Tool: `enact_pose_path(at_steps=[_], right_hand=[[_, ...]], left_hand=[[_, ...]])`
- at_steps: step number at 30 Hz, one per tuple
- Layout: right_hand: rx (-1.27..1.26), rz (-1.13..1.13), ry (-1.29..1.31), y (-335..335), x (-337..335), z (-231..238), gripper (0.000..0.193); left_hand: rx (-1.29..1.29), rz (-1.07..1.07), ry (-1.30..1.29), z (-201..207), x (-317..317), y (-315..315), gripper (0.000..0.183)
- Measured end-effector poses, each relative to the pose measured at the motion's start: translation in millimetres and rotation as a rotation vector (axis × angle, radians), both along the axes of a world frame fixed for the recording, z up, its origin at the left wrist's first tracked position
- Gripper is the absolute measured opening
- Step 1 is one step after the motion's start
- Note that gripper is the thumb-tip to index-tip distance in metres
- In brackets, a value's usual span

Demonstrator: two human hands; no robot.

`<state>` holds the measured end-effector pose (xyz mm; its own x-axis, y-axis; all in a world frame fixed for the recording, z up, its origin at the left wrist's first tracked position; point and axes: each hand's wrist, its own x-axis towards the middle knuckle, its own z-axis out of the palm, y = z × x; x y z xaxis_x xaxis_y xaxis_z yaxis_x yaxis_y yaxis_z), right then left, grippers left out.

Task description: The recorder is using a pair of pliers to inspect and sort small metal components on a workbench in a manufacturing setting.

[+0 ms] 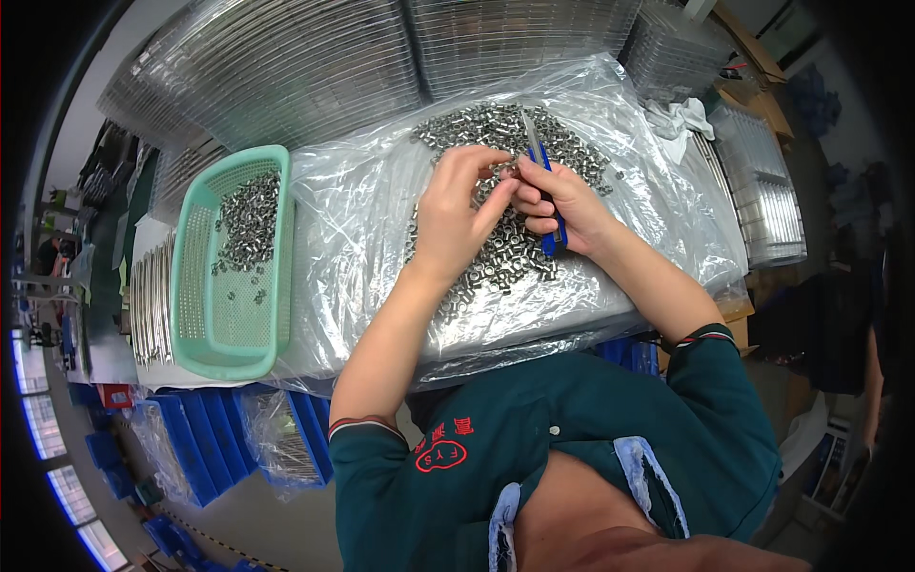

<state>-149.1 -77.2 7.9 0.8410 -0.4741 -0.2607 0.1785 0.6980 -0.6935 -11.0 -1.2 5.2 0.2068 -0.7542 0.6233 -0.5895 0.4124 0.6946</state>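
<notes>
My right hand (577,210) is closed round a blue utility knife (549,244), its blade pointing away from me. The thumb and fingertips of that hand meet those of my left hand (456,214). Between the fingertips of both hands sits a small shiny metal piece (512,172), mostly covered by them. Below and around the hands spreads a pile of small metal ring-like parts (500,257), lying on clear plastic sheeting (348,229).
At the left stands a green plastic basket (284,257) with more small metal parts. Stacked clear trays (286,76) rise behind the pile, with more clear trays (760,191) at the right. A white cloth (679,122) lies nearby. Blue bins (195,443) stand below the table edge.
</notes>
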Motion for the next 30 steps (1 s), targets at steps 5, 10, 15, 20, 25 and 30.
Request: enact_pose_path(at_steps=[5,10,15,20,25,30], right_hand=[[0.01,0.028,0.005,-0.8,1.2,-0.7,0.026],[-0.002,0.061,0.039,2.3,4.6,-1.5,0.031],[-0.034,0.015,-0.008,3.7,1.3,1.1,0.033],[-0.006,0.015,-0.115,-0.4,0.3,-4.6,0.043],[0.064,0.01,-0.228,-5.0,3.7,-0.9,0.053],[0.107,-0.029,-0.283,-10.0,1.5,-2.5,0.044]], left_hand=[[-0.007,-0.011,0.03,-1.3,1.4,-1.4,0.018],[0.087,-0.064,0.194,-2.7,9.0,1.9,0.017],[-0.232,0.117,0.878,18.0,54.0,3.9,0.022],[-0.323,0.071,1.302,18.8,78.5,9.6,0.034],[0.095,-0.044,0.903,12.5,61.4,4.1,0.027],[0.255,0.243,0.001,-4.1,54.2,-0.5,0.013]])
